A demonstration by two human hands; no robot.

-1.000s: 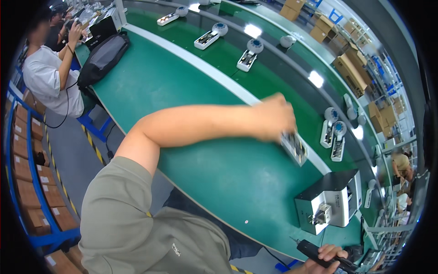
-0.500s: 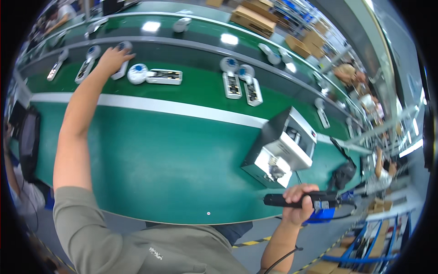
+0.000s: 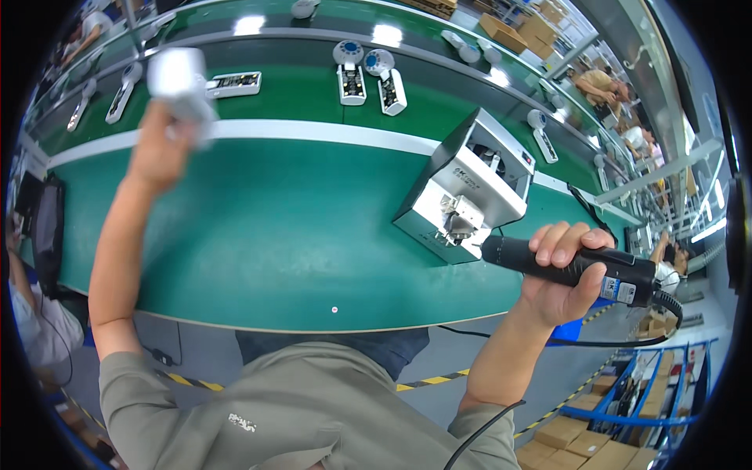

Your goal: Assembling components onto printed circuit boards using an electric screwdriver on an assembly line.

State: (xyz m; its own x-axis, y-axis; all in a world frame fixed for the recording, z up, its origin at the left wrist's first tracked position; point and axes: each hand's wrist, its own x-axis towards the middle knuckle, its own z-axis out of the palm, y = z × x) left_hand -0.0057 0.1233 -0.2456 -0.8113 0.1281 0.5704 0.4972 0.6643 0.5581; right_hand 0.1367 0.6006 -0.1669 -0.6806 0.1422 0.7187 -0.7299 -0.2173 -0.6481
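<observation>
My left hand [image 3: 160, 149] is raised over the far left of the table, closed around a white housing with a round head [image 3: 177, 74]. That housing is smeared by motion. My right hand [image 3: 564, 266] grips a black corded electric screwdriver [image 3: 517, 254] at the right, its fingers wrapped round the body. The screwdriver lies roughly level, and its tip points left, close by the front of a silver and black screw feeder [image 3: 501, 168]. Similar white housings with exposed circuit boards lie on the green conveyor belt, a pair [image 3: 351, 84] at its middle among them.
A white rail [image 3: 313, 135] divides the green work table [image 3: 274, 227] from the belt. Another housing [image 3: 235, 84] lies behind my left hand. The screwdriver's cable [image 3: 603, 342] hangs at the right. A black bag [image 3: 48, 235] stands by the left edge. Other people work beyond.
My left hand has lifted a white housing off the belt and drawn it nearer. My right hand has moved up and right with the screwdriver, toward the screw feeder's front. The view has shifted.
</observation>
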